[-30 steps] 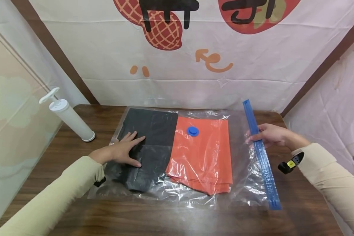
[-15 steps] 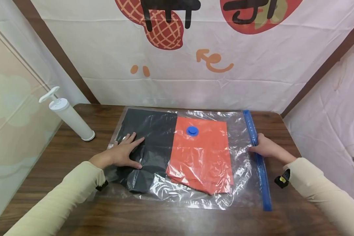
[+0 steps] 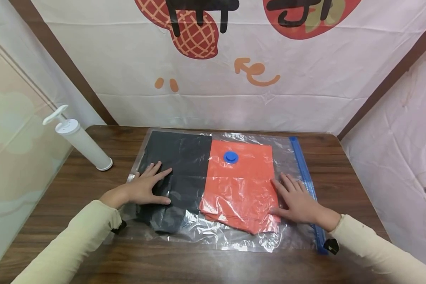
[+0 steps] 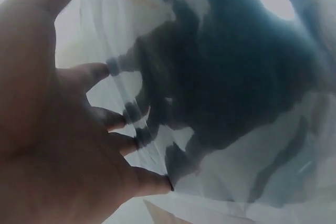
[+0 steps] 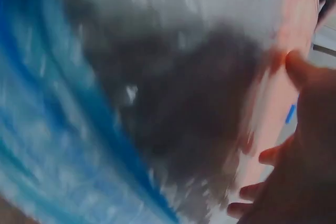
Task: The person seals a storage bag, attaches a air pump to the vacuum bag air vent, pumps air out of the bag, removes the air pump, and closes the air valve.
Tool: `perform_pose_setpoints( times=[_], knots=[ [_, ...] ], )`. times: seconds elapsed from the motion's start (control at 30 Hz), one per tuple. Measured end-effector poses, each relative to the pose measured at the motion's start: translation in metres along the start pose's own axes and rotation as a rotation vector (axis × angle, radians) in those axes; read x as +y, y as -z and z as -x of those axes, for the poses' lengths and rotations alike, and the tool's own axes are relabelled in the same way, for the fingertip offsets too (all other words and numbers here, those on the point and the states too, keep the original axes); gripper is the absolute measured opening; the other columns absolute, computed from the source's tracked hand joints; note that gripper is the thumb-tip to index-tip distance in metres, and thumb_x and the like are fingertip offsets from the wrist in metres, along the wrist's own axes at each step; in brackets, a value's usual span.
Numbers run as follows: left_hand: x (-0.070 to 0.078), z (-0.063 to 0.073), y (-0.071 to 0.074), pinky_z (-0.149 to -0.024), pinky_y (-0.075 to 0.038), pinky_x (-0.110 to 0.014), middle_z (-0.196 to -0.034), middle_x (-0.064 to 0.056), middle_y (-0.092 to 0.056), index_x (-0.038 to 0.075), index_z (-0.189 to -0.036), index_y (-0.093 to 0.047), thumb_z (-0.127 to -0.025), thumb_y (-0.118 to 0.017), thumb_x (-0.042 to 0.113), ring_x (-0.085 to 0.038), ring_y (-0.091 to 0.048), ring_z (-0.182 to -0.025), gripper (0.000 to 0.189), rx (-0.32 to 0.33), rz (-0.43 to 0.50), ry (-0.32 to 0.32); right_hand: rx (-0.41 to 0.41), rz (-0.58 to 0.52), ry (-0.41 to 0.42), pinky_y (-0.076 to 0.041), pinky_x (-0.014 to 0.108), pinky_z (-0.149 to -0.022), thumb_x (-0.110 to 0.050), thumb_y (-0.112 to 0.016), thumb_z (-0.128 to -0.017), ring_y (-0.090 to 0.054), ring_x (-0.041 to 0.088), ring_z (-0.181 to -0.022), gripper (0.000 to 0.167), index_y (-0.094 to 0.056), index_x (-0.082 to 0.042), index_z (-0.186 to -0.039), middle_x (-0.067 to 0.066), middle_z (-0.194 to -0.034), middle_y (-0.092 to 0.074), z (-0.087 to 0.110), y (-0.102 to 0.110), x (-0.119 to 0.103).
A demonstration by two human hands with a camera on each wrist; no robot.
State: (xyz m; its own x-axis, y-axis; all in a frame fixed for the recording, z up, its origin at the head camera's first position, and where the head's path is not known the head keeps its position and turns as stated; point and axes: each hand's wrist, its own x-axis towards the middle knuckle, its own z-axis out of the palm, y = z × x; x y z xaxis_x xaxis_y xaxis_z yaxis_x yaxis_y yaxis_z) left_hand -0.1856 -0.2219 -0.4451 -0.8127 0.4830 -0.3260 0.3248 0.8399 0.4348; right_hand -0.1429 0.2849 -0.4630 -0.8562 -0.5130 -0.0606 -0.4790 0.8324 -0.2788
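Note:
A clear plastic vacuum storage bag (image 3: 245, 245) lies flat on the table, with folded black cloth (image 3: 184, 157) in its left half and folded orange cloth (image 3: 239, 185) beside it. A round blue valve (image 3: 230, 157) sits over the orange cloth. Along the bag's right end runs a blue zip strip (image 3: 303, 165). My left hand (image 3: 142, 189) rests with spread fingers on the bag over the black cloth; its fingertips meet the plastic in the left wrist view. My right hand (image 3: 298, 201) lies with straight fingers at the orange cloth's right edge, its wrist across the zip strip.
A white hand pump (image 3: 85, 144) with a T-shaped handle stands tilted in view at the table's left side. Behind the wooden table (image 3: 198, 268) hangs a printed cloth backdrop (image 3: 213, 98), and more cloth walls flank both sides.
My right hand has let go of the zip strip and moved left onto the bag near the orange cloth. The raised strip has come down onto the table. My left hand has stayed nearly in place.

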Motion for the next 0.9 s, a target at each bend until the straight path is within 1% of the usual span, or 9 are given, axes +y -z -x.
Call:
perform_pose_setpoints(
  times=[0.1,0.17,0.37,0.47,0.73,0.8,0.9],
  knots=[
    [0.000,0.001,0.000,-0.105,-0.005,-0.084,-0.166,-0.030,0.002,0.013,-0.163,-0.021,-0.076,-0.080,0.065,-0.053,0.002,-0.150,0.118,-0.006,0.000,0.007,-0.049,-0.024,-0.012,-0.016,0.072,-0.115,-0.064,-0.066,-0.089,-0.019,0.050,-0.148,0.099,-0.031,-0.002,-0.158,0.031,-0.161,-0.023,0.000,-0.005,-0.002],
    [0.000,0.001,-0.001,-0.105,-0.005,-0.084,-0.166,-0.030,0.003,0.012,-0.163,-0.020,-0.074,-0.082,0.065,-0.053,0.002,-0.150,0.121,-0.007,-0.007,0.012,-0.057,-0.027,-0.017,-0.015,0.071,-0.115,-0.064,-0.067,-0.088,-0.019,0.049,-0.149,0.100,-0.031,-0.002,-0.158,0.030,-0.162,-0.023,-0.001,-0.007,-0.001],
    [0.001,0.002,-0.005,-0.104,-0.006,-0.084,-0.165,-0.032,0.002,0.011,-0.163,-0.020,-0.073,-0.082,0.065,-0.054,0.001,-0.150,0.122,0.027,-0.021,0.024,-0.087,-0.026,-0.035,-0.015,0.073,-0.114,-0.068,-0.064,-0.088,-0.017,0.051,-0.149,0.102,-0.029,-0.003,-0.159,0.028,-0.163,-0.020,-0.007,-0.010,0.003],
    [0.000,0.000,-0.007,-0.104,-0.006,-0.084,-0.165,-0.032,0.002,0.012,-0.163,-0.019,-0.073,-0.081,0.066,-0.054,0.001,-0.150,0.122,0.033,-0.031,0.032,-0.098,-0.039,-0.040,-0.015,0.074,-0.114,-0.069,-0.064,-0.088,-0.016,0.051,-0.149,0.103,-0.029,-0.004,-0.159,0.028,-0.164,-0.020,-0.010,-0.010,0.005],
    [0.002,-0.004,-0.008,-0.102,-0.008,-0.086,-0.164,-0.034,0.001,0.010,-0.163,-0.019,-0.074,-0.081,0.066,-0.056,0.001,-0.149,0.122,0.051,-0.027,0.044,-0.088,-0.072,-0.009,-0.014,0.075,-0.113,-0.062,-0.067,-0.089,-0.016,0.052,-0.148,0.099,-0.029,-0.002,-0.158,0.030,-0.162,-0.021,-0.018,-0.004,0.010],
    [0.003,-0.005,-0.007,-0.102,-0.007,-0.086,-0.163,-0.035,0.001,0.010,-0.163,-0.019,-0.075,-0.081,0.065,-0.056,0.002,-0.149,0.121,0.054,-0.029,0.040,-0.078,-0.078,-0.002,-0.015,0.076,-0.111,-0.062,-0.069,-0.088,-0.018,0.054,-0.147,0.099,-0.030,-0.002,-0.158,0.031,-0.161,-0.022,-0.018,-0.004,0.011],
    [0.005,-0.005,-0.004,-0.102,-0.003,-0.086,-0.163,-0.035,0.002,0.008,-0.163,-0.019,-0.075,-0.082,0.064,-0.056,0.003,-0.149,0.121,0.040,-0.020,0.036,-0.075,-0.094,0.000,-0.015,0.078,-0.110,-0.061,-0.070,-0.087,-0.018,0.055,-0.146,0.100,-0.031,-0.002,-0.157,0.033,-0.160,-0.022,-0.019,-0.003,0.012]
  ],
)
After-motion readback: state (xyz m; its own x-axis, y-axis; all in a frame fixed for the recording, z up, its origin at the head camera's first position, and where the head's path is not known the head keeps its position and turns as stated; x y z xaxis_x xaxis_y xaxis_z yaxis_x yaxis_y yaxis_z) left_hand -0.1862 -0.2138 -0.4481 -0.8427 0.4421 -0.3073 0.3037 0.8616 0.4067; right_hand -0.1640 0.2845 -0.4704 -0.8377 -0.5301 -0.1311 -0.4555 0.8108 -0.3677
